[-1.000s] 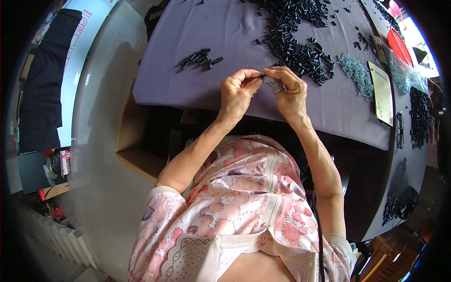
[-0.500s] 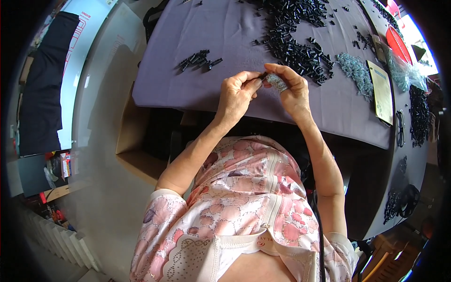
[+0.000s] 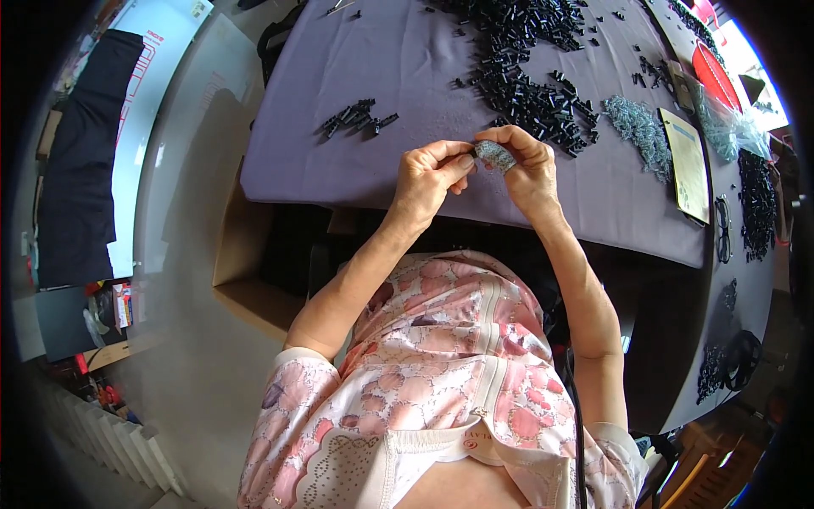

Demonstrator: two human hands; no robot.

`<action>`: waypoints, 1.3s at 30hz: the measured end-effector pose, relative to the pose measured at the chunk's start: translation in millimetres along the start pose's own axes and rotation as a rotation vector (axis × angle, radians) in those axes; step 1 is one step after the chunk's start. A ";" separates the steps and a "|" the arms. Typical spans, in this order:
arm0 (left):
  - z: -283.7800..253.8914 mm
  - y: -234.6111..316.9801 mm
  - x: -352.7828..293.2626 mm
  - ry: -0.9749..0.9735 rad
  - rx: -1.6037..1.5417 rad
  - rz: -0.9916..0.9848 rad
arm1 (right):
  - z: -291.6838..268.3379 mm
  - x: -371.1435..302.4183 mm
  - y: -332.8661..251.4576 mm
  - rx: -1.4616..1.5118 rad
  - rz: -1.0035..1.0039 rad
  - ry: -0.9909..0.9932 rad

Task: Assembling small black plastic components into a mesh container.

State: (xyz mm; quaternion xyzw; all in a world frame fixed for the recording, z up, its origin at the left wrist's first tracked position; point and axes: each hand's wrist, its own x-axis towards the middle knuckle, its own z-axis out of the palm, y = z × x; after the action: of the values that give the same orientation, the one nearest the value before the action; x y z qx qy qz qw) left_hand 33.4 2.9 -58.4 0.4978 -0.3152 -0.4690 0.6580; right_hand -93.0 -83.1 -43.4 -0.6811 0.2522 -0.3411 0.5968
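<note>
Above the near edge of the purple-grey cloth (image 3: 381,165), my two hands meet fingertip to fingertip. My left hand (image 3: 430,180) is closed, thumb and index finger pinched together. My right hand (image 3: 532,174) is closed too, with its index finger bent over the thumb. A pale speckled wrap (image 3: 495,156) covers the right thumb. Whatever sits between the fingertips is tiny and mostly hidden. Left of the hands lies a small group of short black tubular parts (image 3: 358,117). Beyond my right hand spreads a big heap of similar black parts (image 3: 543,106).
Clear bluish small pieces (image 3: 640,136) are piled to the right, beside a yellowish booklet (image 3: 685,165). Glasses (image 3: 722,229), a red basket (image 3: 716,75) and a plastic bag (image 3: 733,131) are farther right. Under the table's left side stands an open cardboard box (image 3: 242,246).
My right index finger has come down slightly toward the thumb. A dark bit seen between the fingertips before is now mostly hidden. The view has shifted a little.
</note>
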 end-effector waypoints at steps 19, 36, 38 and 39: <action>10.5 14.2 -10.9 0.128 0.387 0.198 | -1.3 3.1 0.4 0.154 0.013 -0.026; 13.5 21.5 -13.6 0.104 0.248 0.071 | 3.9 -5.3 -12.0 -0.060 -0.130 0.009; 11.3 22.4 -12.8 0.081 0.174 0.057 | 3.6 -5.6 -11.5 -0.092 -0.158 0.029; 10.7 22.8 -12.8 0.058 0.101 0.044 | 2.4 -4.3 -10.4 -0.016 -0.115 0.016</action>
State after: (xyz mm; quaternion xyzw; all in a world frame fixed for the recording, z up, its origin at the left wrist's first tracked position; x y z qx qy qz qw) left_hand 26.3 12.5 -32.8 0.5367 -0.3302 -0.4232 0.6511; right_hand -94.5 -76.6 -33.9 -0.6965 0.2203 -0.3783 0.5685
